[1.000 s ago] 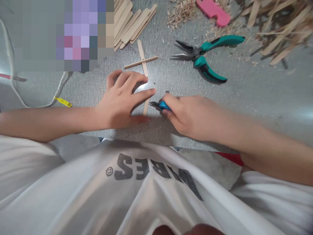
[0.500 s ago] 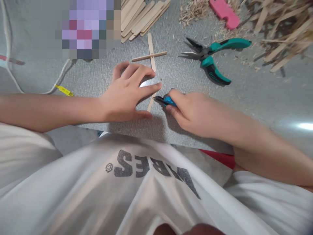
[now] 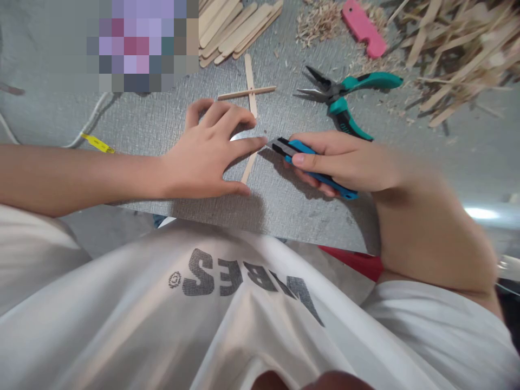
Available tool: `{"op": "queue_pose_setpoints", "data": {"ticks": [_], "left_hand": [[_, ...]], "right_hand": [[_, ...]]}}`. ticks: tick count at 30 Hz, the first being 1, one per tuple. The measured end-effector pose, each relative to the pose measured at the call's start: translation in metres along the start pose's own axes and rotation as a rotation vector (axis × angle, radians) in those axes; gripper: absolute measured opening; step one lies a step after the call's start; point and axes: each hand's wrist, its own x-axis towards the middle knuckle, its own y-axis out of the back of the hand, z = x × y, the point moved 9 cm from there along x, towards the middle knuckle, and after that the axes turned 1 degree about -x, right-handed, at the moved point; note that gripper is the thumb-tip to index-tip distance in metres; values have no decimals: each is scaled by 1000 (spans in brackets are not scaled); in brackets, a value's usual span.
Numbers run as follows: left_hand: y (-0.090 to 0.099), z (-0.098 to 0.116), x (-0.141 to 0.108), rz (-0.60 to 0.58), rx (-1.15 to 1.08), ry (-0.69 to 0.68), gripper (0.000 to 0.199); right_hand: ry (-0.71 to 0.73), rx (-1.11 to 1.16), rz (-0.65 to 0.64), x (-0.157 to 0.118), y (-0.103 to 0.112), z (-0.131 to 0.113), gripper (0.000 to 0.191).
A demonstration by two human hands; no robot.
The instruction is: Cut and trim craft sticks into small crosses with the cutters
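Observation:
My left hand [image 3: 203, 157] lies palm down with its fingers spread over a thin wooden craft stick [image 3: 249, 167]. The lower part of this stick shows between index finger and thumb; the rest is hidden under the hand. In my right hand [image 3: 345, 154] is a blue and black utility knife [image 3: 286, 146], thumb along its side. Its blade points left, close to my left index fingertip; whether it touches the stick I cannot tell. Just beyond my left fingers, two craft sticks cross each other [image 3: 252, 92], joined or stacked at the middle.
Green-handled needle-nose pliers [image 3: 335, 91] lie spread beyond my right hand. Farther back are stacked craft sticks [image 3: 231, 30], wood shavings [image 3: 319, 24], a pink tool [image 3: 364, 30] and a heap of split sticks [image 3: 459, 59]. A white cable [image 3: 95, 116] with a yellow tag lies at left.
My right hand has rolled over and lifted the knife slightly up and away from the stick's lower part, so more of its body shows. My left hand stays on the stick.

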Motion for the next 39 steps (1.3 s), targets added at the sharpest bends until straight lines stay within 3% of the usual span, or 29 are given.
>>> {"op": "queue_pose_setpoints", "data": {"ticks": [6,13,19,22,25,31,39], "left_hand": [[3,0,0,14,-27,11,80],[2,1,0,-5,-12,3,79],[-1,1,0,-21,9,0,81],[-2,3,0,-49,38,-32,79],[-3,4,-1,-65,55,-65,77],[-3,3,-2,-52,32,-98,79],[-5,5,-1,-75,62,-80,78]], "right_hand": [[-23,4,15,-1,-1,2,49],[17,42,-61,-1,-7,0,57],[-16,23,-54,-3,-8,-1,46],[-17,-136,38,-4,-9,-10,32],[-4,-505,210,-8,-10,-28,18],[-115,-795,215,-10,-28,-32,49],[-170,-919,219,-12,-33,-30,54]]}}
